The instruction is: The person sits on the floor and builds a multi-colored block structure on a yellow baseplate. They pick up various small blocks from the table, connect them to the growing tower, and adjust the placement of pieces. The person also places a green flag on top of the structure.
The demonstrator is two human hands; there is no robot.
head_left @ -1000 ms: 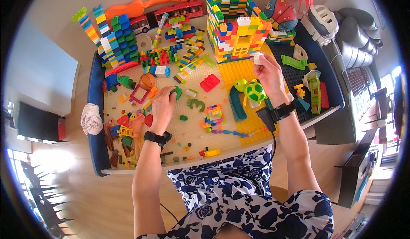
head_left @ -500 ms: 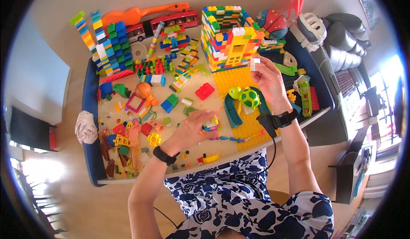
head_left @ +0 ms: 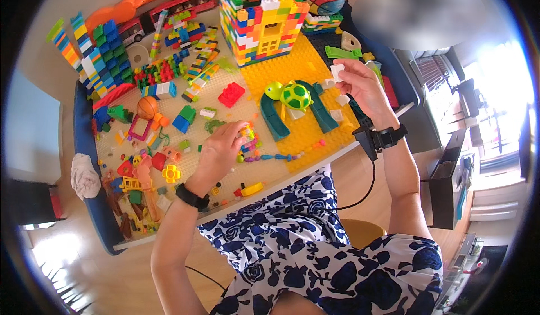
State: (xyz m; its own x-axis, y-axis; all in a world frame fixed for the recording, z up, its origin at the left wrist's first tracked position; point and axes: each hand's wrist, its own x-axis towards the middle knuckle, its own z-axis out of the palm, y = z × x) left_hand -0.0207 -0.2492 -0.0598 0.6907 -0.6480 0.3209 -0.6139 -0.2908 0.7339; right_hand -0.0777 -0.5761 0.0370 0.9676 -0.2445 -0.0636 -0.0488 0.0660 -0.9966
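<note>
Right hand [head_left: 363, 85]: fingers bent, white block [head_left: 337, 73] pinched at fingertips
White block: small, smooth-looking, squarish; in view sat right of turtle [head_left: 296, 96]
Left hand [head_left: 216, 151]: fingers curled, tips at cluster [head_left: 248, 133] of tiny mixed-colour blocks — couldn't tell if gripping
Turtle: shiny, rounded, green-patched shell; lay between slides [head_left: 274, 120]
Slides: teal, curved channels with raised sides
Yellow plate [head_left: 306, 62]: studded; bore slides and part of tower [head_left: 259, 34]
Tower: hollow, open-topped, studded brick walls, yellow window and door frames in front; inside mostly hidden
Tray [head_left: 84, 115]: blue-walled; held tower, plate, loose bricks, basketball [head_left: 147, 107], bus [head_left: 180, 8], guitar [head_left: 132, 7]
Basketball: orange, round, dark seams
Red brick [head_left: 231, 94]: flat, studded; left of turtle, well apart from left hand
Beads [head_left: 275, 157]: strung line, just right of cluster
Edges: pale front rim near beads; cloth [head_left: 84, 176], crumpled, at tray's left wall
Room: yellow studs showed between tower and turtle — beige studs around red brick
</note>
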